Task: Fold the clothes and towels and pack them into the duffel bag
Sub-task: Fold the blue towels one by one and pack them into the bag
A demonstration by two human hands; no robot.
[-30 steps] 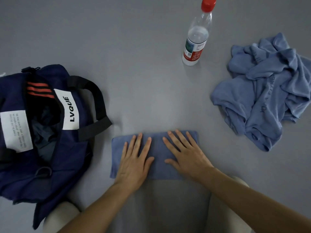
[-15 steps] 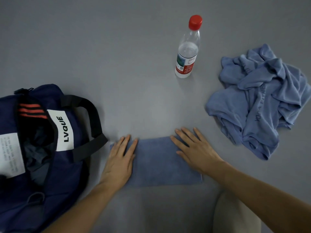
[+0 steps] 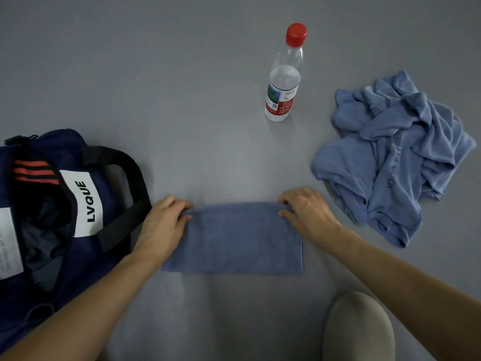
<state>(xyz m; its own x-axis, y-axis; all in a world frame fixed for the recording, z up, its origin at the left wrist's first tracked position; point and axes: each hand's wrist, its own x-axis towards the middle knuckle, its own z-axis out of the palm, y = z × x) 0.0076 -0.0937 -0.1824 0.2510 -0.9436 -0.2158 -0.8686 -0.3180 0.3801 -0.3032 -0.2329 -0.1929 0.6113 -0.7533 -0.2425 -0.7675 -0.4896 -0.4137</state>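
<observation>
A folded blue towel [image 3: 234, 238] lies flat on the grey surface in front of me. My left hand [image 3: 162, 225] pinches its far left corner with curled fingers. My right hand [image 3: 304, 214] pinches the far right corner the same way. A navy duffel bag [image 3: 86, 204] with black handles, red stripes and a white LVQUE label lies open at the left, dark fabric showing inside. A crumpled blue shirt [image 3: 395, 157] is heaped at the right.
A clear water bottle [image 3: 283, 84] with a red cap stands upright beyond the towel, left of the shirt. My knee [image 3: 356, 329] in beige fabric shows at the bottom right. The grey surface [image 3: 156, 74] stretches far ahead.
Both hands slid outward from the towel's middle to its two far corners, and their flat fingers have curled to pinch the corners. The view shifted so the bag sits lower.
</observation>
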